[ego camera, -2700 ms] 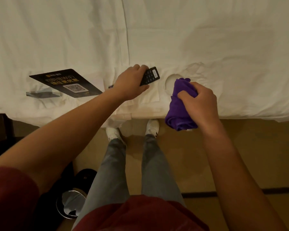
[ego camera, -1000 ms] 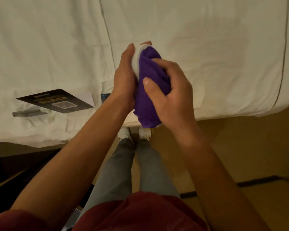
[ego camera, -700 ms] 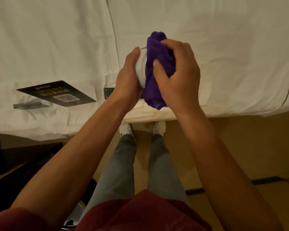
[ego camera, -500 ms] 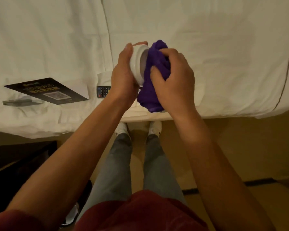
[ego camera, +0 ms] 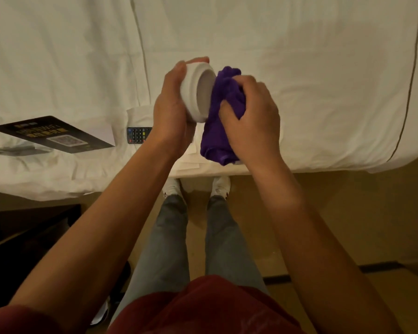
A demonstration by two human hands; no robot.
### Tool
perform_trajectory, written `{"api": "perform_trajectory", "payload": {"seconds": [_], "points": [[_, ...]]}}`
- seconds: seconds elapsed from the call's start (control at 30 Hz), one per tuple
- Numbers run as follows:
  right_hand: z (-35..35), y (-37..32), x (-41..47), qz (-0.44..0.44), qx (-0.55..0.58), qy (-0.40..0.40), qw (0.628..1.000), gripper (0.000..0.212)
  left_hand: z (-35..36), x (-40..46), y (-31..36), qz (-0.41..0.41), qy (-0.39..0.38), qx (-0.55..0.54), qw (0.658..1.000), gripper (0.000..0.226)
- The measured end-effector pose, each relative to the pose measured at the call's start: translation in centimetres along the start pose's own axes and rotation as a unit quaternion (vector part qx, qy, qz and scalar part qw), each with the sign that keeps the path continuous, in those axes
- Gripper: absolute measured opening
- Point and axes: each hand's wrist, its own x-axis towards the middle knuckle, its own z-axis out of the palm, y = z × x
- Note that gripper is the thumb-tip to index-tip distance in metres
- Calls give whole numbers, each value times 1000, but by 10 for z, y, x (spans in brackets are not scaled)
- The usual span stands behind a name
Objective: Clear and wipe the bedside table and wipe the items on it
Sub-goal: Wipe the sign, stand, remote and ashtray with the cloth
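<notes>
My left hand grips a round white dish, tilted on its side over the bed so its flat face points right. My right hand is closed around a bunched purple cloth, which touches the dish's right rim. A black remote control lies on the white bed sheet just left of my left wrist, partly hidden by it. A black card with a QR code lies on the sheet further left.
A thin clear stand rests on the sheet beside the black card. A dark piece of furniture stands at the lower left below the bed edge. My legs and white shoes are on tan floor.
My left hand put down the remote and took up the white dish. The purple cloth has slid from over the dish's face to its right rim, baring that face.
</notes>
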Motion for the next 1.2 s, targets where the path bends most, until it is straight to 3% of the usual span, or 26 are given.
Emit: {"api": "perform_trajectory", "payload": {"seconds": [0.13, 0.2, 0.27, 0.33, 0.43, 0.57, 0.63, 0.7, 0.77, 0.87, 0.93, 1.0, 1.1, 1.2], "points": [[-1, 20, -19, 57, 73, -101, 991, 37, -3, 11, 8, -5, -25, -58, 998, 52], [-16, 26, -9, 103, 141, -53, 983, 32, -9, 17, 12, -8, -74, 4, 997, 62], [-37, 23, 13, 92, 183, 16, 979, 27, -12, 18, 13, 5, -103, 76, 992, 67], [-56, 14, 33, 51, 199, 41, 978, 29, -10, 14, 11, 21, -80, 124, 989, 51], [-76, -2, 54, -38, 166, -23, 985, 37, -10, 10, 10, 66, -65, 232, 968, 21], [-87, -20, 71, -121, -8, -223, 967, 48, -13, 12, 23, 125, -202, 391, 889, 20], [-82, -22, 71, -153, -56, -250, 955, 49, -16, 15, 27, 143, -224, 398, 878, 23], [-74, -19, 67, -149, -63, -228, 960, 47, -20, 17, 24, 153, -178, 387, 892, 21], [-68, -8, 62, -101, -40, -189, 976, 41, -23, 14, 16, 147, -119, 330, 925, 15], [-47, 7, 37, 9, 53, -154, 987, 30, -13, 9, 10, 111, -55, 101, 987, 16], [-22, 7, 6, 81, 158, -171, 969, 20, 5, 12, 6, 88, -60, 8, 994, 17], [-2, 5, -20, 128, 252, -149, 948, 12, 26, 10, -1, 87, -76, 64, 991, 11], [-1, 17, -24, 211, 297, -68, 929, 12, 32, 5, -9, 84, -69, 125, 986, 10], [-27, 36, -6, 253, 319, 12, 913, 25, 14, 2, -8, 82, -53, 186, 978, 12]]}}
